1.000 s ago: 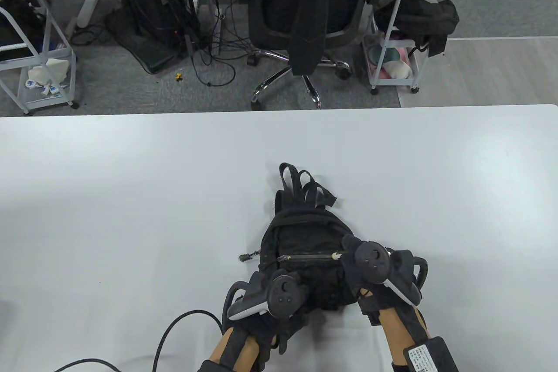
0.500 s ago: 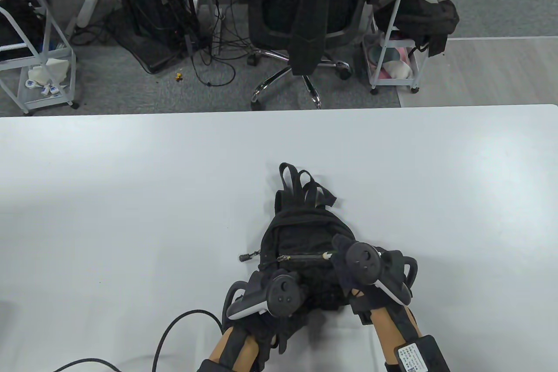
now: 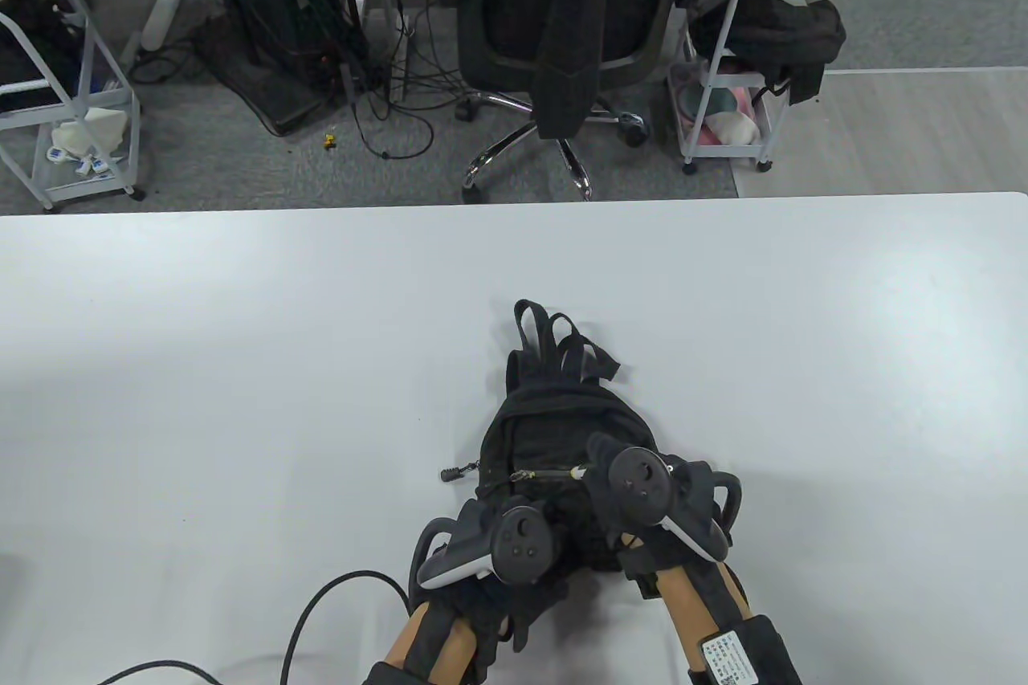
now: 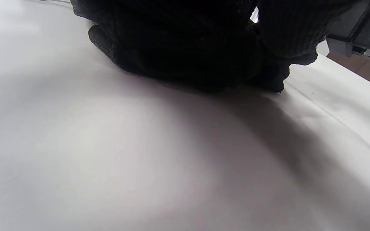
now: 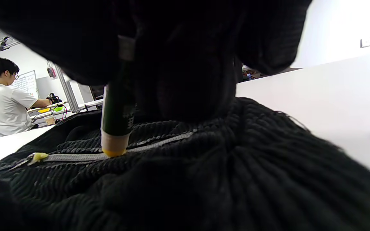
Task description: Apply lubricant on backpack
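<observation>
A small black backpack (image 3: 554, 428) lies flat on the white table (image 3: 241, 364), straps pointing away. My right hand (image 3: 634, 476) grips a dark lubricant stick (image 5: 116, 115) with a white collar and yellow tip, and the tip presses on the front pocket's zipper (image 5: 85, 156) near its middle. The stick tip shows in the table view (image 3: 576, 470). A yellow dab (image 5: 39, 156) sits at the zipper's left end. My left hand (image 3: 514, 548) rests on the backpack's near edge and holds it down; in the left wrist view the gloved fingers (image 4: 188, 48) lie on dark fabric.
A black cable (image 3: 313, 613) curves over the table's near left. A zipper pull (image 3: 458, 473) sticks out of the backpack's left side. Beyond the far edge stand an office chair (image 3: 562, 18) and wire carts (image 3: 723, 107).
My right hand has slid the stick leftward along the zipper, from its right end to about its middle. The left hand and backpack have stayed put.
</observation>
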A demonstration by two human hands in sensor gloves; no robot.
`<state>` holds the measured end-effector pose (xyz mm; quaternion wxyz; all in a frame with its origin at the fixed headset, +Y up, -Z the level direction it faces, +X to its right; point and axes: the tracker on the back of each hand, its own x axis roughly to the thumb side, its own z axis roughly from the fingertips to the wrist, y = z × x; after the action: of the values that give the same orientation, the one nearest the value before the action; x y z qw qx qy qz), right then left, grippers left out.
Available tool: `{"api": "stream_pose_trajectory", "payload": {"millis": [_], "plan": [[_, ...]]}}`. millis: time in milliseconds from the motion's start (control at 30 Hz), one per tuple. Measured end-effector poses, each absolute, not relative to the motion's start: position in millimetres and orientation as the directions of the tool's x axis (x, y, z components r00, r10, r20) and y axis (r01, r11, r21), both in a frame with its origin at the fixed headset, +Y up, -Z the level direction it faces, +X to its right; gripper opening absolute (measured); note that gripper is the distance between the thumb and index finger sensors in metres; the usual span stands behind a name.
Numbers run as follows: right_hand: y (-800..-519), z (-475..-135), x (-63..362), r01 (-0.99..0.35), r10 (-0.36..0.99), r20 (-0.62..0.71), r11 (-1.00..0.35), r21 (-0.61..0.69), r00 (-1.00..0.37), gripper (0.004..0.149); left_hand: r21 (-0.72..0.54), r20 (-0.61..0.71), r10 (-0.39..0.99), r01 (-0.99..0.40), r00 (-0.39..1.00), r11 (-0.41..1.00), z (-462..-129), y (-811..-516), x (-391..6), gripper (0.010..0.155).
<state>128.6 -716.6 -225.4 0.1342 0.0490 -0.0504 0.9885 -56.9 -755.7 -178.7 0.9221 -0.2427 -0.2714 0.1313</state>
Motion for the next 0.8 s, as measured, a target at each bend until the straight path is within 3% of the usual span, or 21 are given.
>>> {"api": "stream_pose_trajectory", "payload": {"millis": [267, 433, 600, 800], "plan": [[-711.7, -223.1, 149.9, -0.177, 0.17, 0.071, -0.978, -0.111, -0.983, 0.045, -0.517, 0.437, 0.37, -0.107, 0.82, 0.849, -178.5, -755.4, -56.2, 0.069], [-715.8, -224.2, 135.2, -0.227, 0.218, 0.096, -0.968, -0.104, -0.971, 0.045, -0.519, 0.437, 0.372, -0.109, 0.819, 0.848, -178.7, -755.7, -56.5, 0.069], [-713.5, -219.4, 116.1, -0.186, 0.168, 0.13, -0.973, -0.138, -0.977, 0.046, -0.518, 0.437, 0.373, -0.11, 0.819, 0.848, -178.6, -755.8, -56.7, 0.069], [-711.1, -220.4, 130.3, -0.134, 0.123, 0.089, -0.982, -0.135, -0.988, 0.045, -0.517, 0.437, 0.37, -0.108, 0.82, 0.849, -178.3, -755.8, -56.3, 0.07]]}}
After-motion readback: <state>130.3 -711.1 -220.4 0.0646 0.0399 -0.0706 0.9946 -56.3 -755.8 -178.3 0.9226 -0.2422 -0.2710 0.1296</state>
